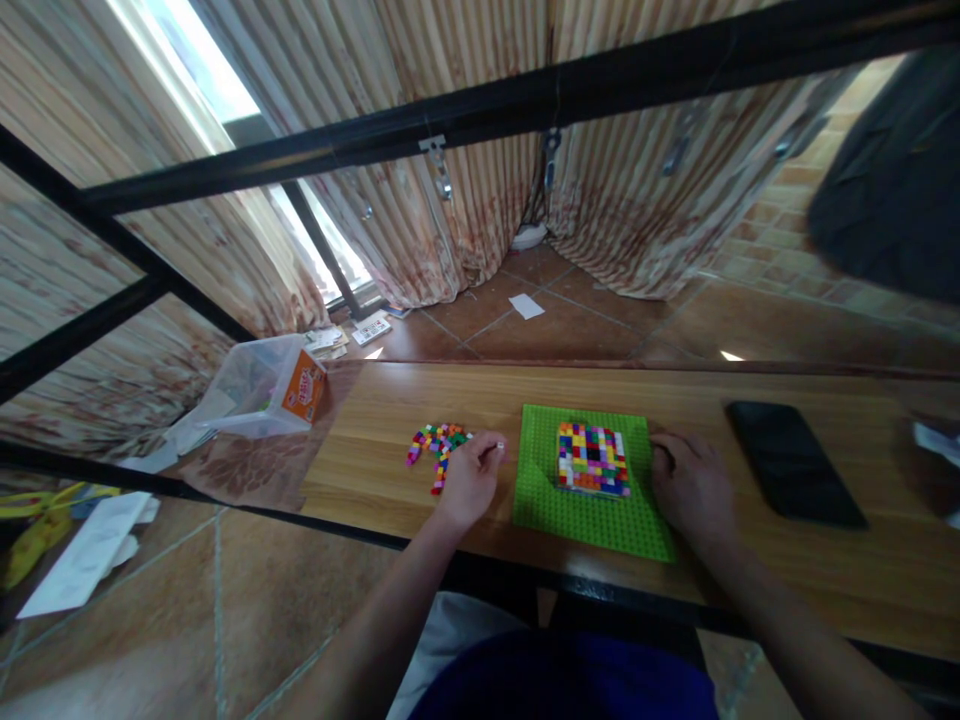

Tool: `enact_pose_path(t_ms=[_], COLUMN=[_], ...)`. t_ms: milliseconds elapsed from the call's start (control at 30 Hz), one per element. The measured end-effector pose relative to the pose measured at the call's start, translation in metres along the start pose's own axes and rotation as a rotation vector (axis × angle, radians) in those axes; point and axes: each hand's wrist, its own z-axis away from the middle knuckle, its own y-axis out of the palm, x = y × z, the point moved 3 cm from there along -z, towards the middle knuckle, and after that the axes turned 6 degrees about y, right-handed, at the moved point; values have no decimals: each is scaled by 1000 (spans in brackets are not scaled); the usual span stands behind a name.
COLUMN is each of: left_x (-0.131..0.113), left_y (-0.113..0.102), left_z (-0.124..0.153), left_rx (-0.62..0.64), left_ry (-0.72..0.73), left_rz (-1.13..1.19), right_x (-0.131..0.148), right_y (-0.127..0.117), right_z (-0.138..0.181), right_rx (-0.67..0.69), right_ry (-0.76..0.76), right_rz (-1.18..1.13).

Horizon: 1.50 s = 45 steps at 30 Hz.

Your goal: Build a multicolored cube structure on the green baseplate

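A green baseplate (547,500) lies on the wooden table, carrying a square block of small multicoloured bricks (592,459). To its left is a loose pile of small coloured bricks (437,445). My left hand (471,478) sits between the pile and the plate, fingers pinched on a small white brick (500,446). My right hand (688,487) rests on the plate's right edge with its fingers curled against it, beside the brick block.
A black phone (793,460) lies flat on the table (390,400) to the right. A clear plastic container with an orange label (271,388) lies tipped at the table's left end. Black metal frame bars (480,110) cross overhead. Papers lie on the tiled floor.
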Motion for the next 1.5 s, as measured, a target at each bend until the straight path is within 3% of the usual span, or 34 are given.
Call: enact_pose_path(t_ms=[300,533,633,900,1167,1500], left_x=[-3,-14,-15,-10,-14,-18], left_y=[3,-4,-5,-6,-5,5], left_z=[2,-3,-4,-2,-7,-15], left_rx=[48,194,224,134,109,54], left_ry=[15,-58,-78,-109,-16,-1], left_rz=[-187,-751,-853,-713,-650,-90], right_x=[1,1,1,0,4,1], right_y=[-1,-1,0,1,-2,1], right_z=[0,0,0,0,0,0], right_rx=[-10,9,11,5,-11,-19], right_ry=[2,6,3,-1,7,4], right_rz=[11,13,8,14,-19,16])
